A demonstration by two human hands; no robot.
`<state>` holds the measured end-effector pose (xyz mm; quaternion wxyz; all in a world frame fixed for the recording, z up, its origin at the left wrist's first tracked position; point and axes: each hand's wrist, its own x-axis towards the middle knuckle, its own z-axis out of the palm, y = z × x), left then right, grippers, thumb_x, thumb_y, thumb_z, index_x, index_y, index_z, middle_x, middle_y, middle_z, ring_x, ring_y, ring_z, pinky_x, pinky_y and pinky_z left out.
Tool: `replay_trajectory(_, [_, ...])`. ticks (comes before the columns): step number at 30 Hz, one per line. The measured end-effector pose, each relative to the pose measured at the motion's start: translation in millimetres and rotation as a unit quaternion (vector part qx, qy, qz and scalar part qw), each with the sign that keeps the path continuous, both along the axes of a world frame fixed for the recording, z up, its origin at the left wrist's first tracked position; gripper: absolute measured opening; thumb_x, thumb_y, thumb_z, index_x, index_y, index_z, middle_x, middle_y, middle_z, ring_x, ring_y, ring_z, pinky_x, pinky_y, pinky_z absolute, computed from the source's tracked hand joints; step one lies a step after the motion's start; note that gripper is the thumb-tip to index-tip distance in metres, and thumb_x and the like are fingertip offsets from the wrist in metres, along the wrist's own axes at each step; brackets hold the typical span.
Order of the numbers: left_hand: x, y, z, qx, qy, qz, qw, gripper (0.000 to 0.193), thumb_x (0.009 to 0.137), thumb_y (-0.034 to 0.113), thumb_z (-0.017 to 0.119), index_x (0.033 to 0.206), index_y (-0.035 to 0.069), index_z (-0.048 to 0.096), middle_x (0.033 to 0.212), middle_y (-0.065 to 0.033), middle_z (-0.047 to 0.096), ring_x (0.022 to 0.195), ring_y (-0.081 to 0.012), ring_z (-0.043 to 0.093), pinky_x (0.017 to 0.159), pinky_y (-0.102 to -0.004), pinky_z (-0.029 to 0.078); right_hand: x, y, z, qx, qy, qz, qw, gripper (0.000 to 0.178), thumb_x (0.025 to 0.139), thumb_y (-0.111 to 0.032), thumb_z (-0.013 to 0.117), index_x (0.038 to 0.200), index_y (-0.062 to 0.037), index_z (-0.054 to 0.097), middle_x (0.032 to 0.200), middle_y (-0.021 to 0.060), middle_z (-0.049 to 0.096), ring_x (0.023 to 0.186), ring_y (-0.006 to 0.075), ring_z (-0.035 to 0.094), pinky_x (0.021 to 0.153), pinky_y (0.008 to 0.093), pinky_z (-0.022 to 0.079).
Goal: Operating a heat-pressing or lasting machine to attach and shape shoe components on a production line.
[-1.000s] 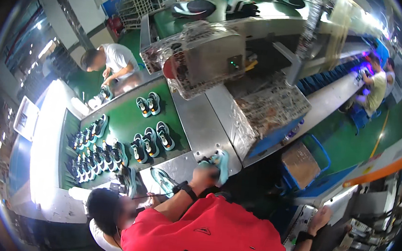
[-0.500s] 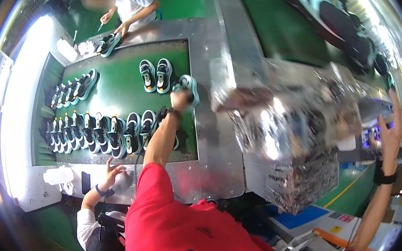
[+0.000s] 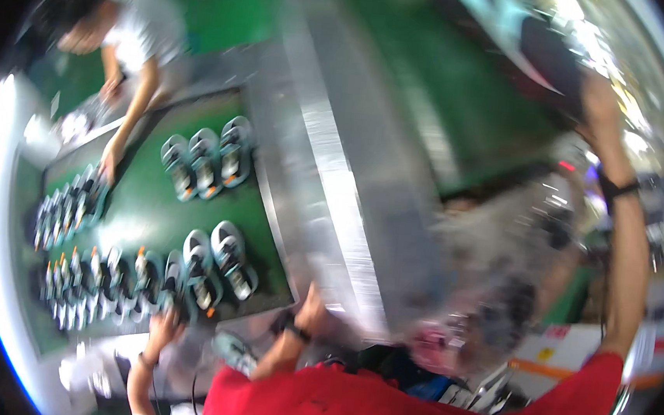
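My right hand (image 3: 601, 108), smeared by motion, is up at the far right against a large dark shoe with a pale turquoise sole (image 3: 546, 49). Its fingers cannot be made out, so a grip cannot be told. My left hand (image 3: 310, 313) is blurred near the table's near right corner, its fingers unclear. Next to my left forearm is a pale turquoise shoe (image 3: 235, 353), partly covered by the arm. On the green table top (image 3: 132, 219) stand three sneakers (image 3: 204, 165) in a group, with a longer row of sneakers (image 3: 116, 280) nearer me.
Across the table a person in white (image 3: 143, 33) reaches toward another sneaker row (image 3: 73, 207). A co-worker's hand (image 3: 165, 327) touches the near row from the left. A metal ledge (image 3: 336, 161) borders the table. Clear plastic wrapping (image 3: 490, 275) is bundled at the right.
The view has swung. My left hand has come back from the far shoes toward my body. My right hand has risen to the dark shoe. The far group now shows three sneakers standing together.
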<state>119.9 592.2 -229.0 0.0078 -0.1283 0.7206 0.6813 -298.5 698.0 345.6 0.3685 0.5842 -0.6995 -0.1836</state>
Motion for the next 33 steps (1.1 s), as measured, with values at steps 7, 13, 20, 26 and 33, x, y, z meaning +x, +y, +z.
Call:
replay_trajectory(7, [42, 75, 174, 0.420, -0.176, -0.147, 0.878, 0.047, 0.094, 0.021, 0.065, 0.132, -0.004, 0.051, 0.124, -0.0163, 0.062, 0.107, -0.0279, 0.064, 0.091, -0.0411, 0.054, 81, 28, 29, -0.132, -0.008, 0.053, 0.990, 0.053, 0.064, -0.026, 0.085, 0.108, -0.0067, 0.061, 0.102, 0.0100, 0.065, 0.095, 0.0285, 0.065, 0.082, 0.0356, 0.055])
replay_trajectory(13, [2, 69, 273, 0.274, -0.022, -0.265, 0.924, 0.052, 0.095, 0.025, 0.063, 0.137, -0.001, 0.047, 0.129, -0.0193, 0.058, 0.114, -0.0306, 0.060, 0.098, -0.0446, 0.049, 194, 157, 85, -0.483, -0.161, 0.025, 0.860, 0.046, 0.074, -0.038, 0.082, 0.097, -0.0003, 0.069, 0.088, 0.0150, 0.071, 0.078, 0.0231, 0.070, 0.071, 0.0325, 0.054])
replay_trajectory(20, [-33, 186, 390, 0.410, 0.130, -0.378, 0.820, 0.103, 0.085, 0.063, 0.062, 0.150, -0.003, 0.019, 0.148, -0.0184, 0.038, 0.134, -0.0297, 0.041, 0.111, -0.0447, 0.035, 374, 309, 27, -0.637, -0.376, -0.091, 0.667, 0.027, 0.081, -0.025, 0.075, 0.094, -0.0004, 0.072, 0.086, 0.0082, 0.072, 0.075, 0.0115, 0.066, 0.068, 0.0262, 0.052])
replay_trajectory(26, [52, 322, 370, 0.400, -0.053, -0.567, 0.719, 0.074, 0.094, 0.061, 0.041, 0.132, -0.003, 0.048, 0.115, -0.0210, 0.062, 0.103, -0.0322, 0.062, 0.088, -0.0440, 0.051, 518, 414, -87, -0.730, -0.434, -0.250, 0.465, 0.034, 0.089, -0.027, 0.062, 0.105, 0.0023, 0.065, 0.088, 0.0090, 0.069, 0.079, 0.0128, 0.063, 0.067, 0.0271, 0.050])
replay_trajectory(33, [162, 480, 360, 0.289, -0.062, -0.565, 0.770, 0.038, 0.100, 0.026, 0.049, 0.129, 0.001, 0.050, 0.116, -0.0118, 0.063, 0.100, -0.0235, 0.065, 0.086, -0.0367, 0.052, 745, 494, -217, -0.890, -0.351, -0.056, 0.285, 0.064, 0.094, -0.035, 0.059, 0.143, -0.0009, 0.035, 0.126, 0.0182, 0.058, 0.104, 0.0215, 0.063, 0.082, 0.0354, 0.056])
